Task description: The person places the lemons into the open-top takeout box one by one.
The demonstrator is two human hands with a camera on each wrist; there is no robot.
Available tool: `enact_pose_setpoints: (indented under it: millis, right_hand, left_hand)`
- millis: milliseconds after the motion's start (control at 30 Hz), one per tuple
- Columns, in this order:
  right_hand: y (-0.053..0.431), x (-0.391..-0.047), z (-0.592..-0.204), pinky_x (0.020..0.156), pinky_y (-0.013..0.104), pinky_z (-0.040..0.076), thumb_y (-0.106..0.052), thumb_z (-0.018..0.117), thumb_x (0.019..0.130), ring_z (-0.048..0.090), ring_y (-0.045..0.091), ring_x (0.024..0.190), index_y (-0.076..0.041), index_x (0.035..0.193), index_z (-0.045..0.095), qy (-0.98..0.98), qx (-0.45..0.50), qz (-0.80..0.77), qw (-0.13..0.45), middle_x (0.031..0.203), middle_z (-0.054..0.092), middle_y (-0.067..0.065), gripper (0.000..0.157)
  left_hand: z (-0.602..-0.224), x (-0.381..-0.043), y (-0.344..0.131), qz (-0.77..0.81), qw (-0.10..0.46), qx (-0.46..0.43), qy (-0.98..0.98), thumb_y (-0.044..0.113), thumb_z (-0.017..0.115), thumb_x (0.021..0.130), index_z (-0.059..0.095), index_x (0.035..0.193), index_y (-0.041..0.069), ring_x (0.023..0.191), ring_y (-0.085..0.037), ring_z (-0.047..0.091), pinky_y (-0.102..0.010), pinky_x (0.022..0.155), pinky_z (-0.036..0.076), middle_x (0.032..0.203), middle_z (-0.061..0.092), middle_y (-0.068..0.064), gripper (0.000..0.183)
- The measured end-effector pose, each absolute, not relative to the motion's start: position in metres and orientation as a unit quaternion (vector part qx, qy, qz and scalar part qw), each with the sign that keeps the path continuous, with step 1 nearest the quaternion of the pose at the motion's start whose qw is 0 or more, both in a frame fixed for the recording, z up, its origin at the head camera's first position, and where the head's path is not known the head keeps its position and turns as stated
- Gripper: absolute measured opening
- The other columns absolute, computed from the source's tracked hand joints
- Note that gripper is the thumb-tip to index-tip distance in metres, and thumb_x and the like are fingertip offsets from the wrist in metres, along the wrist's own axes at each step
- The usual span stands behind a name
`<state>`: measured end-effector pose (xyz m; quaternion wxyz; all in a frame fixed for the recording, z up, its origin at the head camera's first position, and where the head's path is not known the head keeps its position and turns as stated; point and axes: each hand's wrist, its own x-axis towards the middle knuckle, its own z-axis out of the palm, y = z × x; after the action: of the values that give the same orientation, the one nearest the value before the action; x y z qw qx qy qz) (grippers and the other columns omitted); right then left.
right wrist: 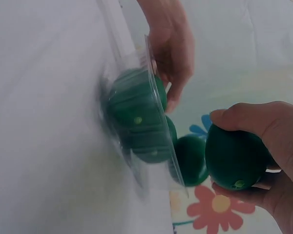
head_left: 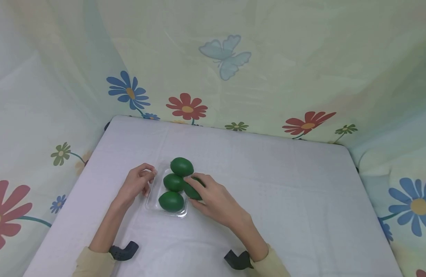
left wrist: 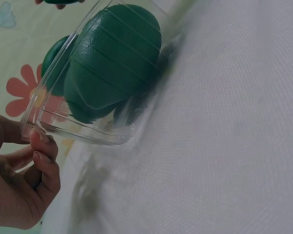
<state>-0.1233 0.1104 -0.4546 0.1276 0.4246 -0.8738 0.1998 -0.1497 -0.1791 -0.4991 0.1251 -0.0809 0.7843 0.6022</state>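
A clear plastic tray (head_left: 181,214) sits on the white cloth with three green limes in it: a far lime (head_left: 182,166), a middle lime (head_left: 173,182) and a near lime (head_left: 171,202). The far one lies over the tray's far end. My left hand (head_left: 136,183) pinches the tray's left rim, as the left wrist view shows with the hand (left wrist: 27,178) at the corner. In my right hand (head_left: 216,198) is another lime (right wrist: 237,156), gripped between thumb and fingers above the tray's right edge. My palm partly hides it in the head view.
The white-covered table (head_left: 303,200) extends to the right of the tray. Behind it hangs a pale curtain (head_left: 268,57) printed with flowers and a butterfly. A dark wrist mount (head_left: 124,252) is on the left wrist and another dark mount (head_left: 238,260) on the right.
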Motion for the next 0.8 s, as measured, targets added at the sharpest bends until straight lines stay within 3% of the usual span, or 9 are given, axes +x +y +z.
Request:
enact_pose_setpoints:
  millis: [400,800]
  right_hand:
    - [0.075,-0.137,-0.462,0.095,0.032,0.058,-0.029,0.082,0.090,0.067,0.021,0.114,-0.013,0.142,0.056,-0.873,0.453,0.156,0.093,0.135,0.059,0.010,0.060]
    - [0.069,-0.140,-0.473,0.098,0.035,0.056,-0.031,0.079,0.092,0.067,0.022,0.117,-0.014,0.144,0.055,-0.884,0.438,0.149,0.074,0.138,0.058,0.009,0.060]
  left_hand:
    - [-0.504,-0.151,-0.179,0.594,0.121,-0.078,0.791,0.017,0.059,0.104,0.057,0.123,-0.001,0.043,-0.012,0.046,-0.027,0.046,0.044,0.075,0.056,-0.006,0.026]
    - [-0.504,-0.151,-0.179,0.595,0.122,-0.080,0.790,0.016,0.058,0.103,0.058,0.122,-0.001,0.043,-0.012,0.046,-0.028,0.046,0.044,0.075,0.056,-0.006,0.025]
